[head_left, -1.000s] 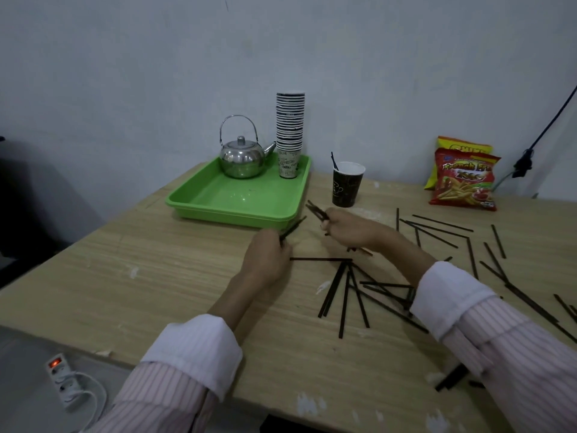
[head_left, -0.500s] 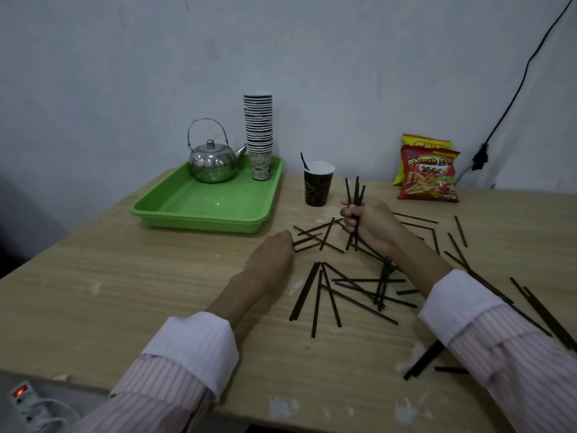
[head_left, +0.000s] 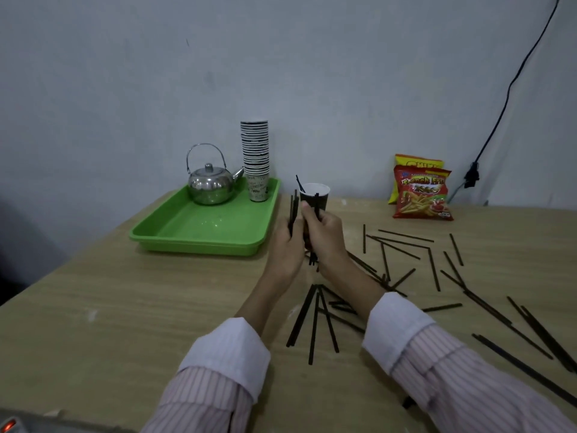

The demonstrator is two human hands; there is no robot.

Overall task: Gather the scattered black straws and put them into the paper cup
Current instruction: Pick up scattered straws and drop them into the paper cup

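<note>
Several black straws [head_left: 293, 210] stand upright in both fists, left hand [head_left: 285, 245] and right hand [head_left: 324, 235], just before the paper cup [head_left: 315, 198]. They look light, stiff and slippery; gripping mid-length seems best.

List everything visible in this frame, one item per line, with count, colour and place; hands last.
Table: one, light wood, fills the foreground.
Tray: one, green, far left of table.
Kettle: one, shiny steel, on the tray.
Stack of paper cups: one stack, black-and-white print, on the tray beside the kettle.
Paper cup: one, dark, white inside, one straw in it, behind the hands.
Snack bags: two, red in front of yellow, against the wall.
Loose straws: many, black, scattered right and centre.
Cable: one, black, on the wall.
Left hand: holds a straw bundle.
Right hand: also on the bundle.
</note>
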